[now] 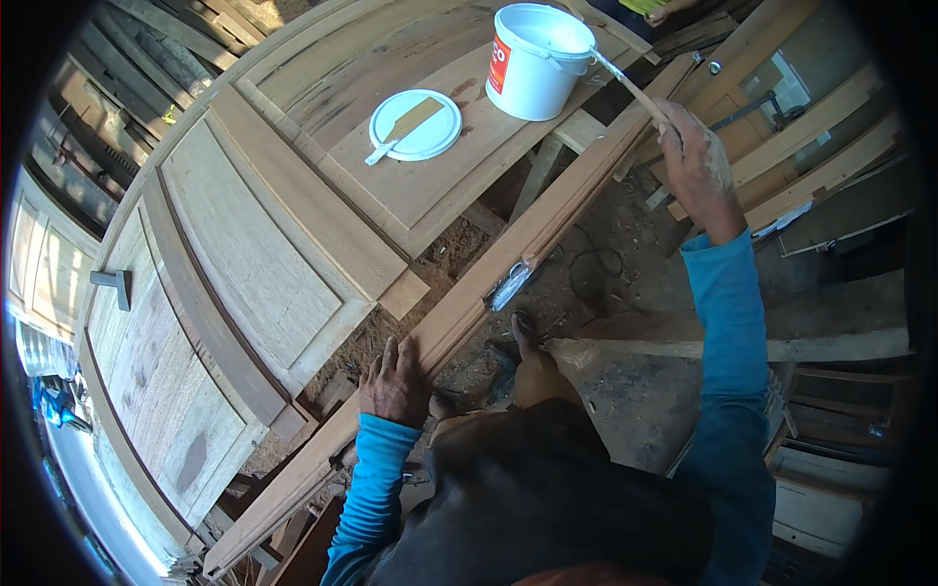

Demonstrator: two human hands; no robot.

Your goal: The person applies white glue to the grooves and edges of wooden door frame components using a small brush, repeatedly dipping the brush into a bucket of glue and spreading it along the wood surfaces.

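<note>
My right hand [696,161] is closed round a thin wooden stick [640,96], whose far end is coated white and meets the rim of a white bucket [532,73]. The bucket has a red label and a white inside. My left hand [395,383] lies on a long wooden rail [457,311] with its fingers stretched over the top; its thumb cannot be made out. A wet whitish patch [510,285] shows in a cut-out on the rail's side. Left of the bucket, a round white lid [447,133] carries a flat wooden strip [414,119] with a white-smeared end.
Under the bucket and lid lies a large panelled wooden door [371,190]. A dark metal, angled tool [121,289] sits at its left side. Planks [816,127] are stacked on the right, and a cable [594,269] lies on the dirt floor. Part of another person [660,14] shows at the top.
</note>
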